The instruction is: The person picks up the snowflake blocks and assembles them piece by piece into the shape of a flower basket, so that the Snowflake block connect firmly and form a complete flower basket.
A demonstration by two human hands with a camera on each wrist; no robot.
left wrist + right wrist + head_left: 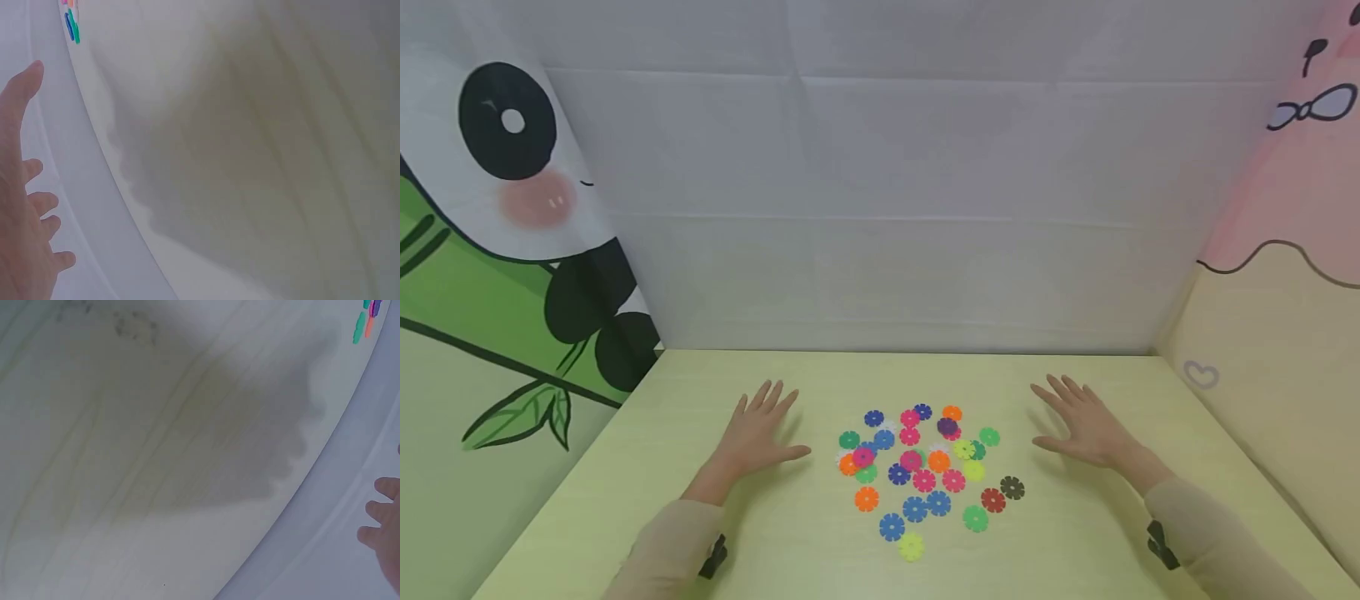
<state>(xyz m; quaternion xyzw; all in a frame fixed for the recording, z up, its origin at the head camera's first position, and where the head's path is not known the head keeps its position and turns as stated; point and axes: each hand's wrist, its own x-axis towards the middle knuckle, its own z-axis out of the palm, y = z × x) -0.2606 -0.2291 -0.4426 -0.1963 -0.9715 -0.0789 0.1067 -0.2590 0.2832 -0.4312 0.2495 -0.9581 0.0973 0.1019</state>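
Observation:
Many flat, notched plastic discs lie scattered over the middle of the table, some overlapping. Among them are an orange disc point(867, 499), a blue disc point(892, 527), a yellow disc point(912, 547), a green disc point(975, 518), a dark red disc point(993, 500) and a black disc point(1012, 487). My left hand point(754, 435) is held to the left of the discs, fingers spread and holding nothing. On the other side, my right hand point(1084, 427) is likewise spread, apart from the discs. Both hands cast shadows on the tabletop, also in the wrist views.
The pale wooden table point(790, 550) ends at a white cloth backdrop point(880, 275). A panda print point(512, 208) covers the left side panel, and a pink and cream print point(1277, 200) the right one. Dark straps sit at both sleeves.

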